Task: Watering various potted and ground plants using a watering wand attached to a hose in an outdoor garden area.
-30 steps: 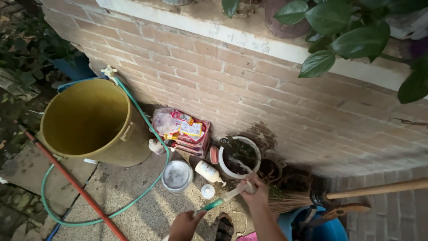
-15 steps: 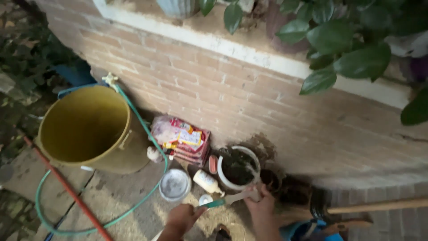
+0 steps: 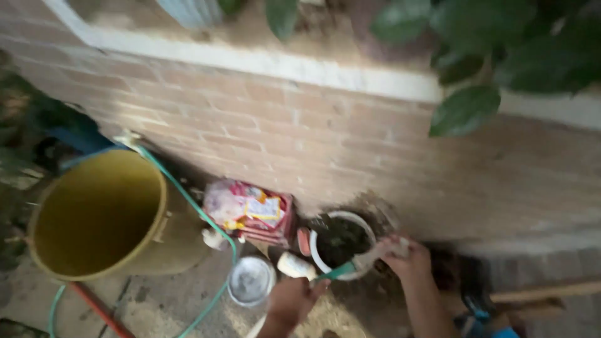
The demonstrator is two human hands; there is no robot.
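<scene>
The picture is blurred by camera motion. My left hand [image 3: 291, 300] grips the green handle end of a long tool [image 3: 350, 266] with a pale shaft. My right hand [image 3: 407, 256] holds the tool's far end, close to the rim of a white pot [image 3: 319, 235] filled with dark soil. The pot stands at the foot of a brick wall [image 3: 325, 144]. Just left of the tool lie a small cream bottle [image 3: 295, 265] and a round metal lid [image 3: 250, 280].
A big yellow bucket [image 3: 94, 216] stands at the left with a green hose [image 3: 206, 219] curving past it. A red and white bag [image 3: 253, 213] leans on the wall. A red pole [image 3: 100, 310] lies at lower left. Leafy plants [image 3: 488, 56] hang over the ledge above.
Both hands have moved up and to the right with the tool, toward the white pot. The camera has tilted up and the view has blurred.
</scene>
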